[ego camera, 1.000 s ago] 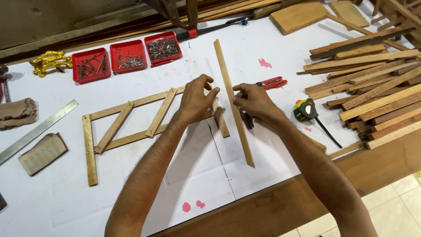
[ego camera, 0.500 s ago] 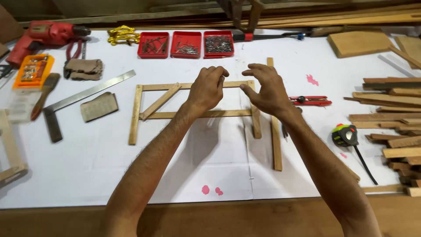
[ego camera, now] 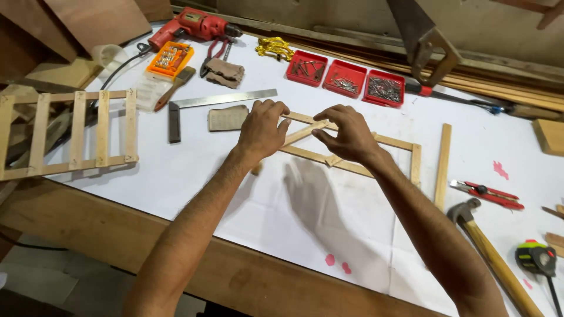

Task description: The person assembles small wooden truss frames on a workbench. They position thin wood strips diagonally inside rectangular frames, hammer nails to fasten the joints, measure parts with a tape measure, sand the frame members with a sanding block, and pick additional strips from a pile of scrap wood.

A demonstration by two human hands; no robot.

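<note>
Containers and packages on the white-covered bench:

1. Three red plastic trays stand in a row beyond both hands, toward the far edge. Each is shallow, square, open-topped. The first tray (ego camera: pixel 306 68) lies beyond the left hand (ego camera: pixel 262 130); the second tray (ego camera: pixel 345 77) and third tray (ego camera: pixel 385 88) lie beyond the right hand (ego camera: pixel 346 135). All hold small metal fasteners.

2. An orange bit case (ego camera: pixel 170 58), rectangular and open, lies well to the far left of the left hand, just beside a red drill (ego camera: pixel 194 24). It holds rows of small metal bits.

No labels, signs or screens can be made out.
</note>
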